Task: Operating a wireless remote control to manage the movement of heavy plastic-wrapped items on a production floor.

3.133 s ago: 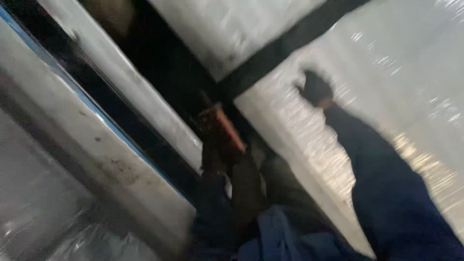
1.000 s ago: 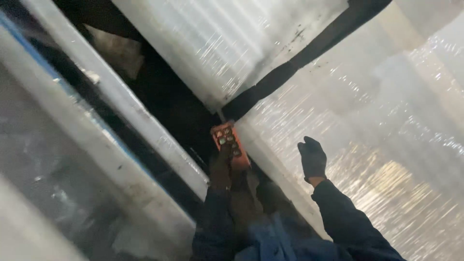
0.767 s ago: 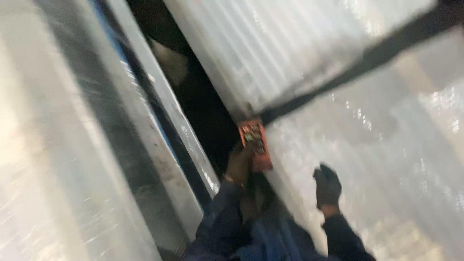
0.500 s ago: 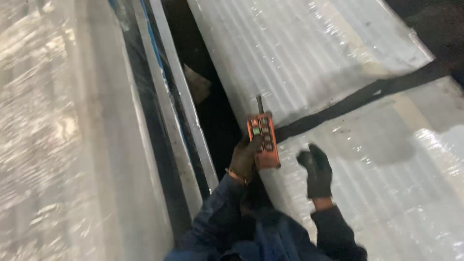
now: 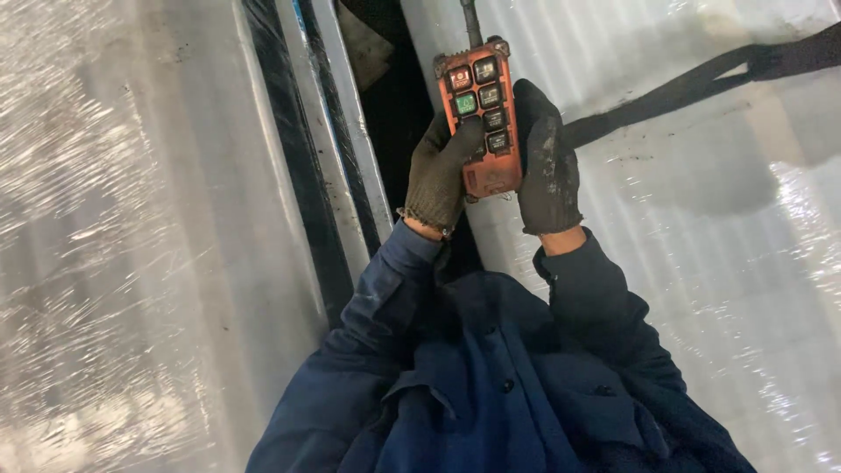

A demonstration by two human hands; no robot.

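orange rectangular push-button remote (image 5: 480,123) held upright above wrapped white panels (image 5: 701,245), left gloved hand (image 5: 438,175) closed round it, thumb on buttons; right gloved hand (image 5: 547,162) clasping its side. advise steady two-handed grip, deliberate single presses.

A large pale slab wrapped in clear plastic film (image 5: 718,263) fills the right side — a black strap (image 5: 666,92) runs slantwise across its top. At left lies another film-wrapped white slab (image 5: 114,245), edged by metal rails with a blue stripe (image 5: 337,131). Between them — a dark gap (image 5: 394,105).
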